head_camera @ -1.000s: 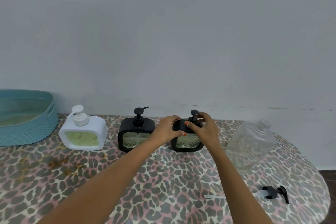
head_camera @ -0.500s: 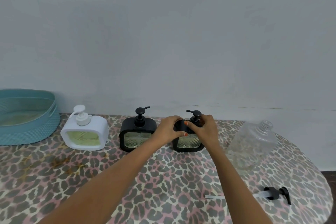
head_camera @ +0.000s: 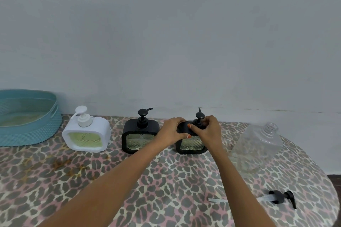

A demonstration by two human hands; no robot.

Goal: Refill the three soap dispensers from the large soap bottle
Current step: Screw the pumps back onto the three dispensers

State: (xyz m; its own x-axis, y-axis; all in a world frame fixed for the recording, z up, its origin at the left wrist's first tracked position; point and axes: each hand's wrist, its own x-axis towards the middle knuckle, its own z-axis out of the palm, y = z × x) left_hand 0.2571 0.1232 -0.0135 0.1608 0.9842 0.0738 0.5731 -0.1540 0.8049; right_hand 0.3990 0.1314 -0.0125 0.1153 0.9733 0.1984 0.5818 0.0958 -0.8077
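Observation:
Three soap dispensers stand in a row at the back of the table: a white dispenser (head_camera: 86, 136) on the left, a black dispenser (head_camera: 140, 138) in the middle and a second black dispenser (head_camera: 191, 143) to its right. My left hand (head_camera: 172, 131) holds the body of the right black dispenser. My right hand (head_camera: 210, 132) grips its pump collar, with the pump head (head_camera: 200, 115) sticking up between the fingers. The large clear soap bottle (head_camera: 258, 145) stands open-necked and nearly empty at the right. Its black pump (head_camera: 282, 197) lies on the table in front.
A teal woven basket (head_camera: 27, 118) sits at the far left against the wall. The table (head_camera: 92, 180) has a leopard-print cover and its rounded edge curves away at the right. A grey wall runs close behind the dispensers.
The pump head on the right black dispenser has turned under my right hand; its spout pointed left half a second ago and now points away. Both hands stay on that dispenser.

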